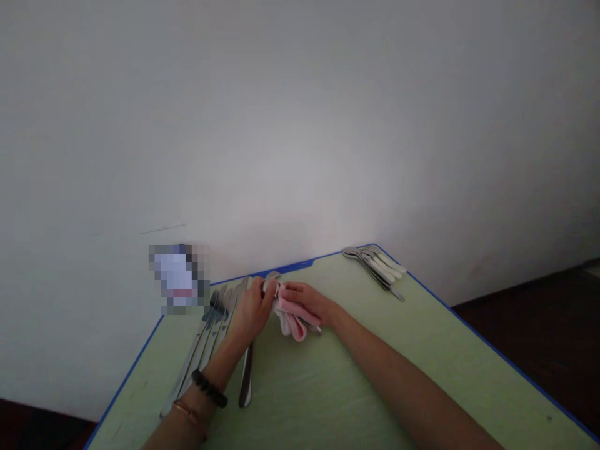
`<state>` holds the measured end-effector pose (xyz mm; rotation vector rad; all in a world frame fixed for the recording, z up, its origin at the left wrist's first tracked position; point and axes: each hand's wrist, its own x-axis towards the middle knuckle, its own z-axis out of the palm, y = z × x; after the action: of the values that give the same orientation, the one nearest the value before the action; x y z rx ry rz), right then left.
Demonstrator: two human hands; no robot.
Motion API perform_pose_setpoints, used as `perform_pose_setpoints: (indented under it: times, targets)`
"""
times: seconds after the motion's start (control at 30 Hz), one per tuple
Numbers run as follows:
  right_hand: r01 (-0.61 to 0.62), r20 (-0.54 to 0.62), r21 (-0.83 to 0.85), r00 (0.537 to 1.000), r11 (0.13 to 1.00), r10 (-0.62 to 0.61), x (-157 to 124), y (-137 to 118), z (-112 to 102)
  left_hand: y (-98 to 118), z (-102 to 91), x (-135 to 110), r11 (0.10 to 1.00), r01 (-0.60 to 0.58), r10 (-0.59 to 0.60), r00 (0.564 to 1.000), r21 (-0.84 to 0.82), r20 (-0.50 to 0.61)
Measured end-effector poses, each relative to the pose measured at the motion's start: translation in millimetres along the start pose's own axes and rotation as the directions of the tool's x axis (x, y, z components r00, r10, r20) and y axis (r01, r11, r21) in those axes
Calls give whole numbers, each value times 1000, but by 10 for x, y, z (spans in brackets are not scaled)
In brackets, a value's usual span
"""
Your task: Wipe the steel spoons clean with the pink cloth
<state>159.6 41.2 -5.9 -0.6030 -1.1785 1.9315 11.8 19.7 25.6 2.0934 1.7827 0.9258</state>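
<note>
My left hand (253,309) is closed around the bowl end of a metal spoon (270,282) near the far edge of the green table (435,350). My right hand (307,301) presses a folded pink and white cloth (291,319) against that spoon, fingers curled over it. A row of long metal utensils (206,340) lies under and beside my left wrist, handles pointing toward me. One more utensil handle (246,381) lies next to my left forearm.
A bundle of spoons with white handles (377,265) lies at the table's far right corner. The table has a blue rim and stands against a white wall. A blurred patch sits at the far left corner. Dark floor shows on the right.
</note>
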Motion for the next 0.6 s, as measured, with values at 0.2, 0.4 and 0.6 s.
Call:
perform_pose_setpoints:
  times: [0.2,0.4,0.6]
  targets:
    - [-66,44,-10,997,998,67,-63,-62,-13,37,95,-105,988,-84,77,996,-133,-55]
    - [-117,14,-37,993,992,118,-12,-70,-18,-29,179,-131,950,-16,17,1000,-312,-1]
    - [-120,11,-16,993,993,120,4,-70,8,-57,167,-80,920,44,-21,998,-390,62]
